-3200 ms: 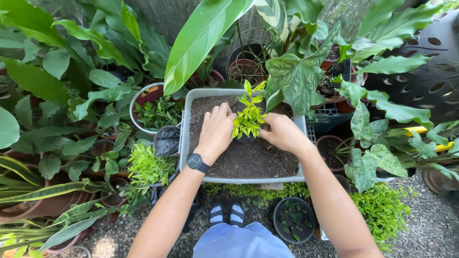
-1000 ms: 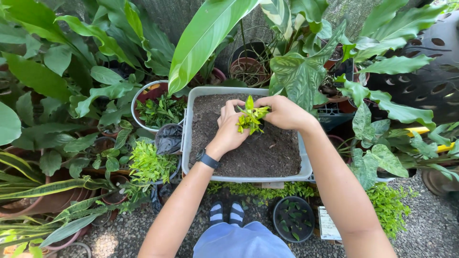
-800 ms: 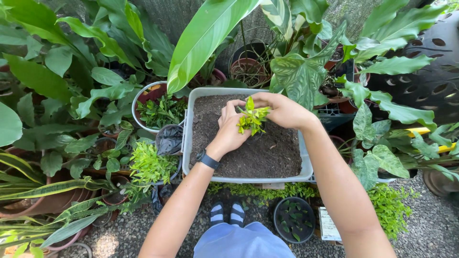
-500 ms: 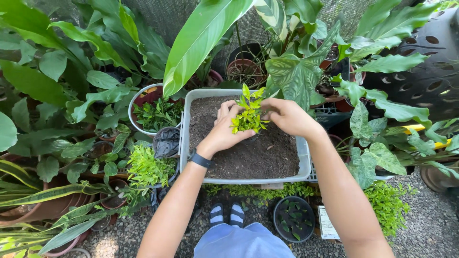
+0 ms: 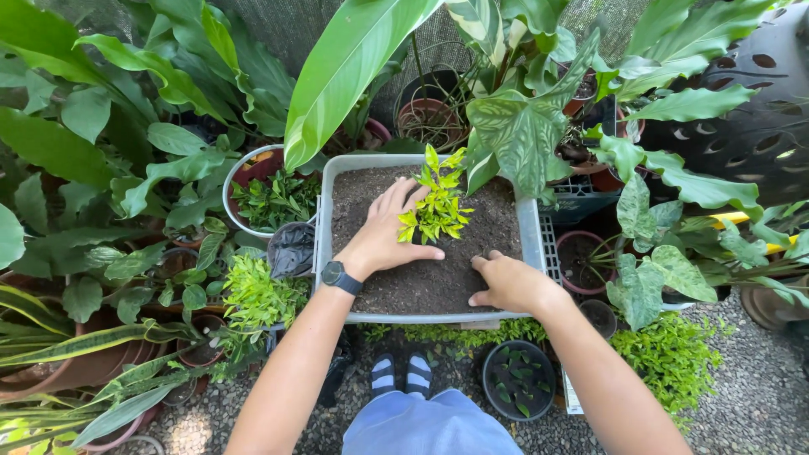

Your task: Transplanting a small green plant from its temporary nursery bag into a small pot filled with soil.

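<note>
A: Planting seen from above: small yellow-green plant (image 5: 436, 202) is set upright in dark soil (image 5: 421, 278), upper middle of grey rectangular tub (image 5: 531, 244).

B: How far along, judged from this?

A: Plant looks already placed; it stands unheld. Soil at its base seems partly pressed. Firming on the near side is judged unfinished, & rest of tub is bare soil w/ just 1 plant in it.

B: Hands?

A: Left hand (image 5: 389, 232), w/ black wristwatch (image 5: 340, 276), is laid flat, palm down, on soil just left of stem; fingers spread wide, thumb pointed toward stem base, nothing gripped. Right hand (image 5: 508, 282) is rested on soil near tub's front edge, apart from plant, fingers loosely curled down; whether soil is held under it can't be told.

B: Surroundings?

A: Tub is ringed by potted foliage: white pot (image 5: 240, 173) at left, small black pot (image 5: 518, 389) below on gravel. 2 sandalled feet (image 5: 402, 373) are seen under tub's edge.
</note>
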